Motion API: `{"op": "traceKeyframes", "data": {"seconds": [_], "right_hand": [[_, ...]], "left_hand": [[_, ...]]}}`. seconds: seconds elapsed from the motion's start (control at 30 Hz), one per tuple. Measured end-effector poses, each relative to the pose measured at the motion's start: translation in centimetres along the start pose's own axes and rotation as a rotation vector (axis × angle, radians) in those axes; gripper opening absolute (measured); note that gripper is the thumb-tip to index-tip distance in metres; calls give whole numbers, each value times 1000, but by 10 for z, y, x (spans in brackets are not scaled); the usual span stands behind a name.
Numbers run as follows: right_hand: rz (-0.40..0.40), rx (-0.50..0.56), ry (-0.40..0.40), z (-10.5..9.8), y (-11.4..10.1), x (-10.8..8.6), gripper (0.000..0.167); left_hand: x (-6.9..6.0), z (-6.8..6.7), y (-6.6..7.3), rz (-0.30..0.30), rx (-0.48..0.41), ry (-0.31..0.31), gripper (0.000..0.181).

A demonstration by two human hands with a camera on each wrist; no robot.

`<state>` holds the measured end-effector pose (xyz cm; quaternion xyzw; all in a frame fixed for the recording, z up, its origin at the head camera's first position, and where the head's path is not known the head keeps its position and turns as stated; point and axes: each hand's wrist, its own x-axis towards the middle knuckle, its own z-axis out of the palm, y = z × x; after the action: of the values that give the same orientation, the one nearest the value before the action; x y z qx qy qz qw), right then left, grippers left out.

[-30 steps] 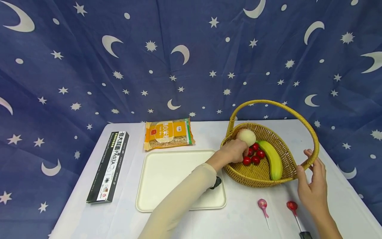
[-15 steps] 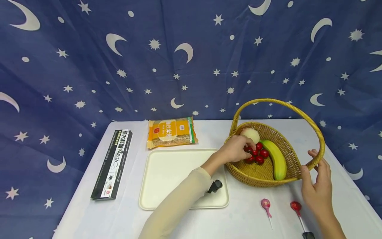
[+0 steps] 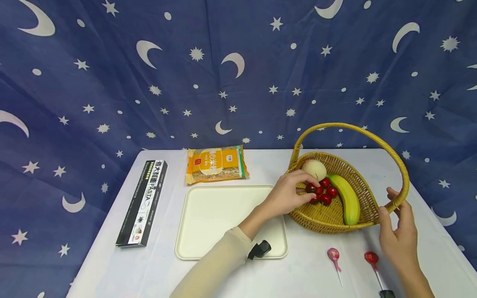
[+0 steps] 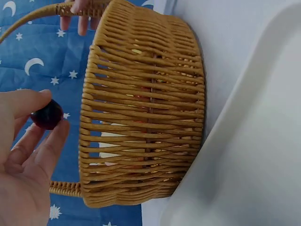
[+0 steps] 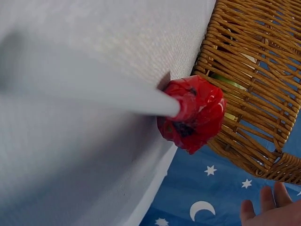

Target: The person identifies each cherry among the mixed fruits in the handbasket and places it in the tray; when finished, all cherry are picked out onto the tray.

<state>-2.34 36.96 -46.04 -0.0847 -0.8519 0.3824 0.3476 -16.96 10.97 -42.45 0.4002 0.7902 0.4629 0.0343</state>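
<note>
My left hand (image 3: 288, 192) pinches a dark red cherry (image 4: 47, 114) between thumb and fingertips, above the left rim of a wicker basket (image 3: 311, 225). Inside the basket lie several red cherries (image 3: 326, 199), a pale round fruit (image 3: 314, 168) and a yellow-green banana (image 3: 348, 200). On the basket's right side, my right hand (image 3: 400, 236) grips the foot of the arched handle (image 3: 400, 165), thumb on the near side and fingers beyond it. In the left wrist view, the right fingers (image 4: 83, 23) reach past the handle.
A cream tray (image 3: 208, 252) lies left of the basket, under my left forearm. Behind it is an orange noodle packet (image 3: 216, 164); a black pasta box (image 3: 143, 203) lies far left. A pink lollipop (image 3: 334, 256) and a red lollipop (image 3: 371, 257) lie in front of the basket.
My left hand has come up out of the basket with a cherry between its fingertips. The right hand keeps its place at the handle's foot. The head view has shifted slightly.
</note>
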Motion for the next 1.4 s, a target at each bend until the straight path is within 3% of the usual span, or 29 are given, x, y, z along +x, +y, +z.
{"op": "traceKeyframes", "data": {"seconds": [0.2, 0.47, 1.0, 1.4], "right_hand": [[43, 6, -26, 2, -2, -1, 55], [-1, 25, -31, 2, -1, -1, 52], [36, 29, -13, 2, -4, -2, 51], [41, 41, -2, 3, -7, -1, 50]], "left_hand": [[-21, -8, 0, 22, -211, 76, 22], [-45, -21, -7, 49, -280, 141, 23], [-80, -55, -18, 81, -227, 286, 23], [-107, -86, -30, 34, -110, 395, 27]]}}
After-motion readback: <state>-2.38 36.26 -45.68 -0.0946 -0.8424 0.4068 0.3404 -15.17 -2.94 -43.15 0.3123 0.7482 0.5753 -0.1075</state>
